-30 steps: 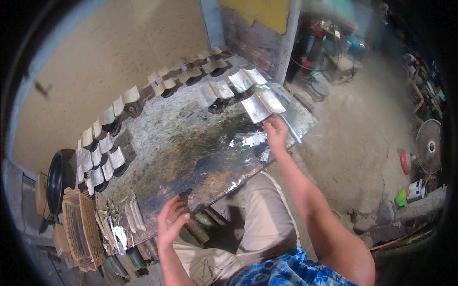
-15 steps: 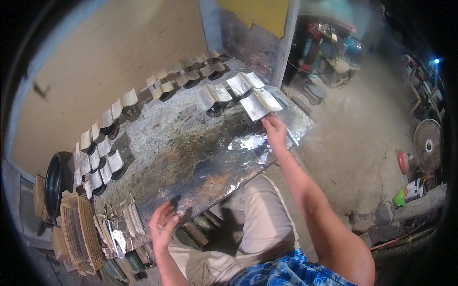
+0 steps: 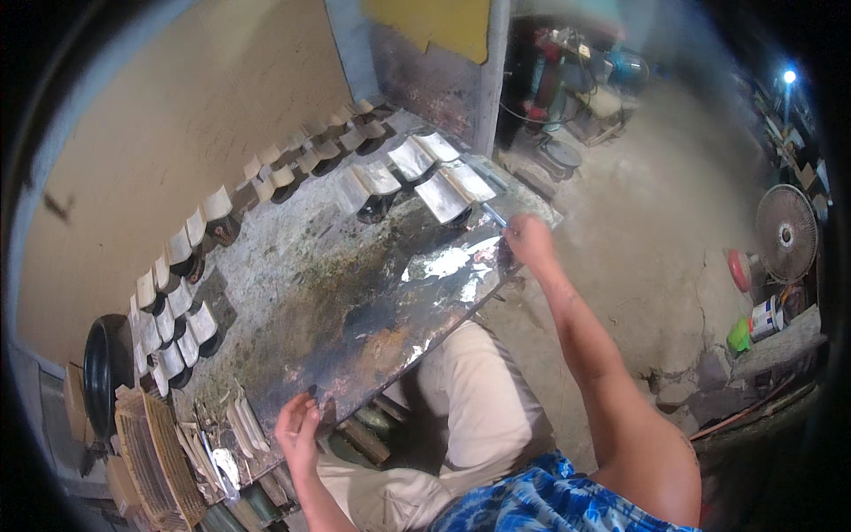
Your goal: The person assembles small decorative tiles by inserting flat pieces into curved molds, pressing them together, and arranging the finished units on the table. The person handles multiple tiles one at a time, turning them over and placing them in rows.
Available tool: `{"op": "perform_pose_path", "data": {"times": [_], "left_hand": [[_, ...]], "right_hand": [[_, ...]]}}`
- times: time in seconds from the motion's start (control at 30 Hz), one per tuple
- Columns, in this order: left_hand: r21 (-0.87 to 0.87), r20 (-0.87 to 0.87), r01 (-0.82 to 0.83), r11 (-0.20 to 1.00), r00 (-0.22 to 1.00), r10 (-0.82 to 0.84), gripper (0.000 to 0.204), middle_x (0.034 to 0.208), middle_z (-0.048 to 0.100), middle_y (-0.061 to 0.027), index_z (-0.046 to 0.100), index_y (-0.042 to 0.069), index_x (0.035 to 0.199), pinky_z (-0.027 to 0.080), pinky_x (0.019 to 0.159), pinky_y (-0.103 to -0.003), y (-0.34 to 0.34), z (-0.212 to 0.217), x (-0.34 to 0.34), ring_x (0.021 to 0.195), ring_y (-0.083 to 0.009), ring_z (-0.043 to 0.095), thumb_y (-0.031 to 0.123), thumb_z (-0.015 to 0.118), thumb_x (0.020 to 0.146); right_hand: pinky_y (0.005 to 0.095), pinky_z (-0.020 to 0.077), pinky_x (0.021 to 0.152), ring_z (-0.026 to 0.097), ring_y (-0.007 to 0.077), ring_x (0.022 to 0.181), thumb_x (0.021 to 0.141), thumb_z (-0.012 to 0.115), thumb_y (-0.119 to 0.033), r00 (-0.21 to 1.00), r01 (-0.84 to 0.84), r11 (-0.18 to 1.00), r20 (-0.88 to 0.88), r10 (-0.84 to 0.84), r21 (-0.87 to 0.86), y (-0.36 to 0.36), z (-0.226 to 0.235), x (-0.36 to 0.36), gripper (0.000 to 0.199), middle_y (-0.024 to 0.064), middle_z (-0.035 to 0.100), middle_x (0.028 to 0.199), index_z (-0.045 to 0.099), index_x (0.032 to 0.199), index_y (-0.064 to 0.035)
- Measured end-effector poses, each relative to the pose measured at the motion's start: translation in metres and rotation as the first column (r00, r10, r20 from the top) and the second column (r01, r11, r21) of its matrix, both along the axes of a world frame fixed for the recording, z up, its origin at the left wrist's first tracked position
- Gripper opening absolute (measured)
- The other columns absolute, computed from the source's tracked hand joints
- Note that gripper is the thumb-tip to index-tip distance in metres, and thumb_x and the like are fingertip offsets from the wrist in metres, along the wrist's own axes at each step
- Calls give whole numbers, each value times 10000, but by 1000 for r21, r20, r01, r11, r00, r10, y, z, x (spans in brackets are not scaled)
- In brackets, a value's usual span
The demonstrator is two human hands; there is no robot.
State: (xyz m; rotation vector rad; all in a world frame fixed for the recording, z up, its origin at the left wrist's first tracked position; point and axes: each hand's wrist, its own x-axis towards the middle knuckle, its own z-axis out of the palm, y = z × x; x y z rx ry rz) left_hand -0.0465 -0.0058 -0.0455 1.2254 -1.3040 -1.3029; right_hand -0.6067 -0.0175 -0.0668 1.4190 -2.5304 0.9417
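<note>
My right hand (image 3: 530, 238) is closed round the near end of a thin blue-grey rod (image 3: 494, 215) at the table's right edge. The rod's far end lies close to a silvery piece shaped like an open book (image 3: 454, 191), which sits on a dark support. Two similar pieces, a silvery one (image 3: 424, 156) and another (image 3: 369, 183), stand just behind it. My left hand (image 3: 299, 432) is at the table's front edge, its fingers loosely bent and apart, with nothing in them. Several thin pale strips (image 3: 248, 424) lie to its left.
More curved pieces (image 3: 182, 332) line the stained table (image 3: 301, 257) along the wall. A woven basket (image 3: 158, 457) and a black round tub (image 3: 102, 377) stand at the left. Fan (image 3: 786, 233) and paint can (image 3: 766, 317) are on the right.
My right hand has left the nearest silvery piece and taken hold of the rod at the table's edge. My left hand has stayed near the front edge. The view has shifted slightly.
</note>
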Motion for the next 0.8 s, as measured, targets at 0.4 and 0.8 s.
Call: {"op": "perform_pose_path", "data": {"times": [0.4,0.8], "left_hand": [[-35,33,-45,998,998,46,338,1120,669,-123,618,-42,1170,496,911,-312,0,-2,-4,1019,-187,633,-6,679,840],[-43,85,-89,995,992,93,321,1047,677,-111,633,-37,1145,500,864,-289,4,4,-11,980,-175,633,3,676,830]], "right_hand": [[489,502,844,622,396,968,698,703,-33,1000,10,991,-23,-14,-137,-84,10,-35,285,199,649,975,711,980,-70],[436,527,800,634,324,970,747,756,-141,966,-84,902,189,178,-423,-36,-3,22,488,210,579,1162,600,1171,46]]}}
